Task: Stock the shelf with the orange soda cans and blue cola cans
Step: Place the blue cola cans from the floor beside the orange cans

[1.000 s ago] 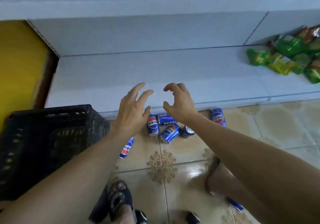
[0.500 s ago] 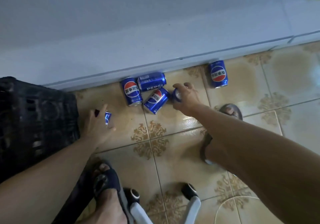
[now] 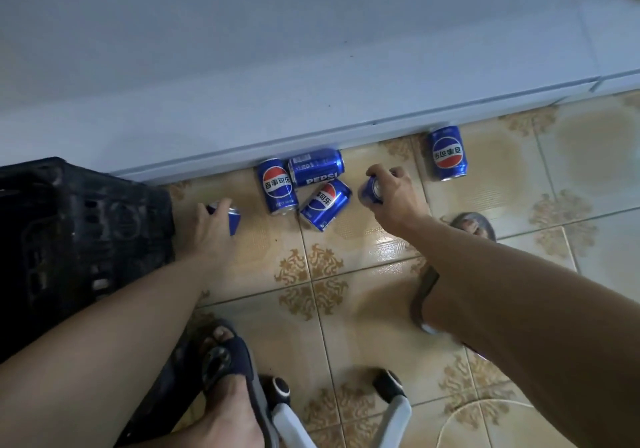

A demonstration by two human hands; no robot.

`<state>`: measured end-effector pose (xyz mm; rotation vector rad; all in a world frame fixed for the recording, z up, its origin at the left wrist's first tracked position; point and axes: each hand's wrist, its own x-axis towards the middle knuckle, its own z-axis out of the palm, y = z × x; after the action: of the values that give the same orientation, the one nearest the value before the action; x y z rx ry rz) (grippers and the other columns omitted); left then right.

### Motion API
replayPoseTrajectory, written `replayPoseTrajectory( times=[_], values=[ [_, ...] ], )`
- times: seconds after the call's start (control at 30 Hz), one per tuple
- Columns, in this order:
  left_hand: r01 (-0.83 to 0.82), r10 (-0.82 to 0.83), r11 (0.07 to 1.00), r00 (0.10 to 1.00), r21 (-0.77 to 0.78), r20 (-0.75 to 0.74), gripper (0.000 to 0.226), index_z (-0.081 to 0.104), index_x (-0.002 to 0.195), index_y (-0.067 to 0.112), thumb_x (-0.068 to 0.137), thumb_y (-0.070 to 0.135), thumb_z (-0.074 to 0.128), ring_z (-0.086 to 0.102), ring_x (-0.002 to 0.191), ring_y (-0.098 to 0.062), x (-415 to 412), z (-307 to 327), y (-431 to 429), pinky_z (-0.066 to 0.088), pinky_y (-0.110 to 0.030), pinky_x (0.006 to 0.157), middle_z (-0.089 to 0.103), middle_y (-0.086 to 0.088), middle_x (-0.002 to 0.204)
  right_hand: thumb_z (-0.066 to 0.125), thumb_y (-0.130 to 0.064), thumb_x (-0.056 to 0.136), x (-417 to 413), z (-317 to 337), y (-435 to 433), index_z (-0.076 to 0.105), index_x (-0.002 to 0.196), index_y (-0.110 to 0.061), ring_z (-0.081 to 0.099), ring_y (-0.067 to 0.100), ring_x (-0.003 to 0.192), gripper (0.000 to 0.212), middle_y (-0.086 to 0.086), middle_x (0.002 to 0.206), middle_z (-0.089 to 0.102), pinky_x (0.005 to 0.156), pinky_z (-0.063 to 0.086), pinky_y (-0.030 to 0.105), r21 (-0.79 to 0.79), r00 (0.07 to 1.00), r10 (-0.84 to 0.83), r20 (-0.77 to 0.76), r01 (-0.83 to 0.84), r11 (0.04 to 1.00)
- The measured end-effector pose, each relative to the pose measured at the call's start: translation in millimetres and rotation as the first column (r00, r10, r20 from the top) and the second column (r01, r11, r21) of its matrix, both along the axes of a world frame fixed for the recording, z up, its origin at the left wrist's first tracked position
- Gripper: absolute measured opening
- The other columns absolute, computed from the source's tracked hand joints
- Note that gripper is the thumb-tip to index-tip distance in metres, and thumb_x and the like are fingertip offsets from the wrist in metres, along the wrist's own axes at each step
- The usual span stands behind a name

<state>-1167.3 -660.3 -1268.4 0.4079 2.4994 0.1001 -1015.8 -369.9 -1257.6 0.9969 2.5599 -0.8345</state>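
Head cam is looking down at the tile floor (image 3: 349, 312): my left hand (image 3: 211, 231) is curling around a blue cola can (image 3: 234, 221) just right of the black basket (image 3: 79, 233), and my right hand (image 3: 398, 201) is gripping a second can (image 3: 371, 192) by its top end. Four loose cans (image 3: 278, 186) are lying near the shelf (image 3: 277, 66) edge.

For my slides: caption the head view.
Left hand grips one blue cola can, right hand another; four more sit on tiles by the white shelf.
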Motion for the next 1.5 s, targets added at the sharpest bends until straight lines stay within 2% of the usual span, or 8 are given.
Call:
replayPoseTrajectory(
  times=[0.2,0.3,0.57,0.73,0.97,1.1,1.4,1.5],
  values=[
    [0.057,-0.055,0.988,0.998,0.142,-0.014,0.081,0.03,0.146,0.032,0.08,0.012,0.072,0.053,0.113,-0.037,-1,99,50,0.046,-0.039,0.081,0.043,-0.014,0.13,0.07,-0.028,0.09,-9,97,-3,0.045,0.135,-0.029,0.063,0.035,0.095,0.052,0.013,0.131,0.049,0.067,0.045,0.035,0.095,0.997,0.074,-0.028,-0.071,0.993],
    [-0.18,0.131,0.915,0.979,0.362,0.154,0.096,0.03,0.148,0.032,0.071,0.022,0.086,0.059,0.1,-0.024,-7,166,61,0.047,-0.032,0.083,0.055,-0.003,0.12,0.072,-0.027,0.084,-11,162,-6,0.041,0.134,-0.027,0.06,0.032,0.093,0.059,0.009,0.124,0.05,0.073,0.047,0.037,0.026,0.992,0.025,-0.125,-0.022,0.999],
    [-0.726,0.148,0.274,0.68,0.631,0.718,0.028,0.062,0.1,0.013,0.074,0.02,0.07,0.065,0.057,-0.02,34,336,71,0.052,-0.028,0.049,0.065,-0.011,0.084,0.08,-0.021,0.076,16,322,-27,0.051,0.121,-0.033,0.064,0.016,0.09,0.055,-0.008,0.102,0.063,0.08,0.055,0.036,-0.402,0.763,-0.328,-0.558,0.097,0.911],
    [-0.901,-0.116,-0.179,0.419,0.396,0.901,0.061,0.06,0.132,0.004,0.079,0.032,0.06,0.065,0.086,-0.025,61,398,76,0.05,-0.03,0.069,0.068,-0.017,0.125,0.07,-0.024,0.091,33,367,-44,0.062,0.117,-0.026,0.068,0.021,0.072,0.028,0.008,0.1,0.068,0.067,0.058,0.033,-0.815,0.549,-0.686,-0.477,0.017,0.58],
    [-0.913,-0.262,-0.238,0.388,0.33,0.884,0.055,0.059,0.131,0.012,0.079,0.029,0.067,0.066,0.101,-0.027,68,410,77,0.048,-0.035,0.076,0.066,-0.018,0.123,0.067,-0.036,0.09,4,394,-63,0.069,0.103,-0.016,0.065,0.019,0.071,0.024,0.005,0.093,0.071,0.078,0.058,0.032,-0.971,0.498,-0.847,-0.188,-0.226,0.082],
    [-0.866,-0.25,-0.238,0.493,0.44,0.834,0.016,0.069,0.09,0.012,0.088,0.015,0.053,0.072,0.074,-0.023,44,406,69,0.06,-0.036,0.067,0.071,-0.009,0.083,0.063,-0.043,0.087,-28,398,-71,0.064,0.116,-0.01,0.065,0.021,0.079,0.043,0.008,0.095,0.068,0.073,0.058,0.029,-0.94,0.602,-0.747,-0.28,-0.331,0.086],
    [-0.851,-0.395,-0.237,0.525,0.468,0.754,0.064,0.049,0.142,0.003,0.084,0.028,0.058,0.068,0.1,-0.033,-19,424,79,0.058,-0.041,0.079,0.063,-0.023,0.13,0.054,-0.033,0.089,-78,417,-58,0.068,0.115,-0.003,0.066,0.03,0.094,0.042,0.02,0.108,0.066,0.087,0.056,0.035,-0.854,0.575,-0.71,-0.406,-0.515,0.072],
    [-0.863,-0.446,-0.252,0.505,0.438,0.739,0.058,0.053,0.138,-0.002,0.09,0.03,0.046,0.067,0.097,-0.038,-33,433,85,0.058,-0.045,0.079,0.062,-0.026,0.126,0.077,-0.044,0.077,-100,423,-60,0.073,0.111,-0.009,0.066,0.025,0.09,0.049,0.014,0.104,0.069,0.084,0.056,0.033,-0.837,0.563,-0.686,-0.461,-0.532,0.126]
  ],
)
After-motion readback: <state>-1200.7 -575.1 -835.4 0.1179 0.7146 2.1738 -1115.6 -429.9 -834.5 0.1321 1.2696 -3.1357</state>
